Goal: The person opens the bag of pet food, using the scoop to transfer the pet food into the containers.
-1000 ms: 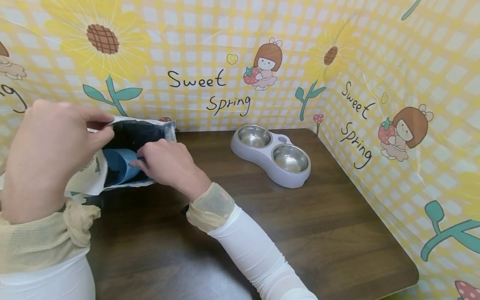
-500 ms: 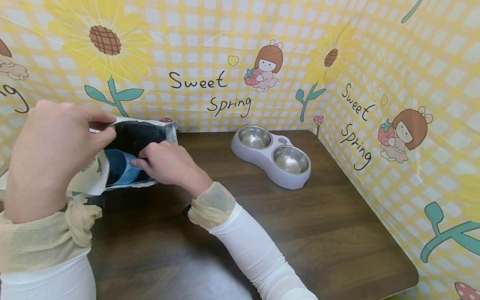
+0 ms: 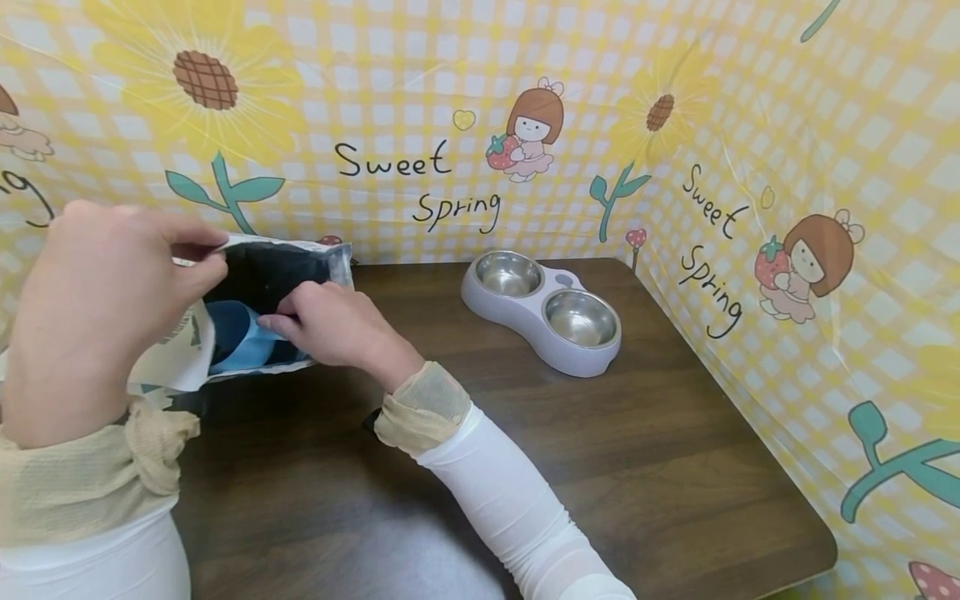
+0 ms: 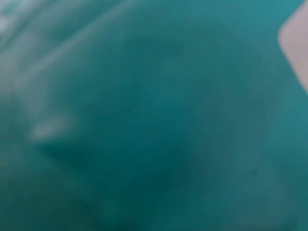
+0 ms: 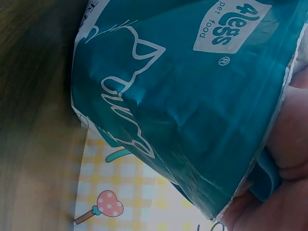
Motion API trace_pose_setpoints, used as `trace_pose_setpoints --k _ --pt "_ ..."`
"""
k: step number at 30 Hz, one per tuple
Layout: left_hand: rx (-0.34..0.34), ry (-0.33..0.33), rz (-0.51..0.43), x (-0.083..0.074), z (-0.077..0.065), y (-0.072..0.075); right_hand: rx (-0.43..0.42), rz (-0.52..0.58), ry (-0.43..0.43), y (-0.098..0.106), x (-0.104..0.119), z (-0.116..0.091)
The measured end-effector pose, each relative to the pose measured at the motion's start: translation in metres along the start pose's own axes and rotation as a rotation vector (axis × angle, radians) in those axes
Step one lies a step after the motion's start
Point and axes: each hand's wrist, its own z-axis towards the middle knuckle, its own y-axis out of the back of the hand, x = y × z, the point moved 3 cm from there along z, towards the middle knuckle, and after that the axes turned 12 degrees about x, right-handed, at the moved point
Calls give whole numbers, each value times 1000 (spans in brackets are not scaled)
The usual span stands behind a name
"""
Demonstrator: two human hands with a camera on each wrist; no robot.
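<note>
A teal pet food bag (image 5: 183,106) stands at the left of the table with its mouth open, showing a dark inside in the head view. My left hand (image 3: 105,300) pinches the bag's upper rim between thumb and fingers. Just inside the mouth is a blue scoop (image 3: 243,337), its handle gripped by my right hand (image 3: 337,325). The scoop's cup faces left, and whatever lies deep in the bag is hidden in shadow. Blurred teal bag surface (image 4: 154,115) fills most of the left wrist view.
A lilac double pet bowl (image 3: 536,329) with two steel dishes stands at the back right of the brown wooden table (image 3: 645,467). A yellow checked cloth (image 3: 405,75) with sunflowers closes off the back and right sides.
The blue scoop has tilted a little inside the bag mouth as my right hand shifts slightly. My left hand keeps its hold on the rim.
</note>
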Motion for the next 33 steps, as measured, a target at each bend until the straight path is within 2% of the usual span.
trace_pose_setpoints --k 6,13,20,26,33 --pt "-18 -13 4 1 0 0 -12 59 -21 6 -4 0" --pt "-10 -1 -10 0 0 1 -52 155 -16 18 -13 -8" --pt "46 52 -21 2 1 -1 -79 210 -14 25 -23 -11" --pt "41 57 -20 4 2 -2 -88 219 22 27 -28 -14" --pt "64 99 -44 6 1 -3 -103 266 17 29 -39 -20"
